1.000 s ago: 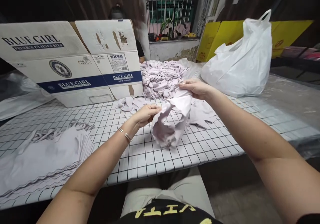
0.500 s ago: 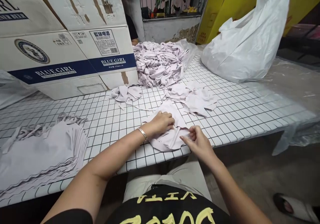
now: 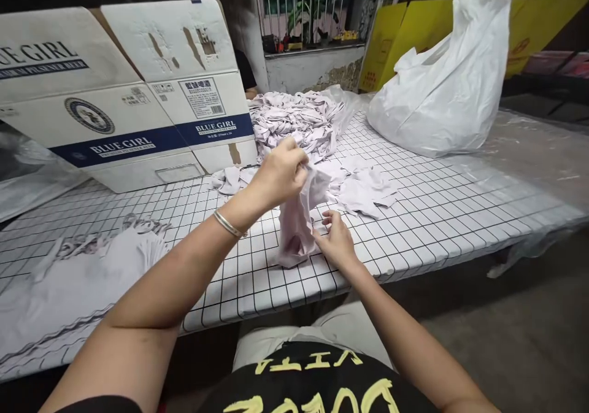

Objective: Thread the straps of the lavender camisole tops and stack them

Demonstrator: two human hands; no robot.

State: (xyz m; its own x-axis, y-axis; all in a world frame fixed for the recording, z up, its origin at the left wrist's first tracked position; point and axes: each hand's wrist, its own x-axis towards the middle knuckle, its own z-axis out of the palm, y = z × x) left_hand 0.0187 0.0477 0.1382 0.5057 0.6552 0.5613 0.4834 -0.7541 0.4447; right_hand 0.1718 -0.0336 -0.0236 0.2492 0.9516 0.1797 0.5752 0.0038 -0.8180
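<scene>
Grid-lined counter [image 3: 437,216], white with black lines; dim room behind, barred window [image 3: 299,2] at the back. My left hand [image 3: 280,170] is raised above the counter, fingers closed, pinching the top of a pale lilac cloth piece [image 3: 294,229]. The piece hangs from that grip, crumpled, its lower end resting on the counter near the front edge. My right hand [image 3: 335,241] sits lower, just beside the hanging cloth, fingertips pinched on its side fold. Silver bangle [image 3: 227,224] on my left wrist. Behind the hands: a heap of the same lilac pieces [image 3: 294,118], with a few loose ones [image 3: 368,189] spread flat to its right. Cardboard box [image 3: 129,94] marked BLUE GIRL stands far left, touching the heap. White plastic bag [image 3: 442,94], full, far right. Flat stack of pieces [image 3: 83,278] lies at my near left, well apart from the hands.
</scene>
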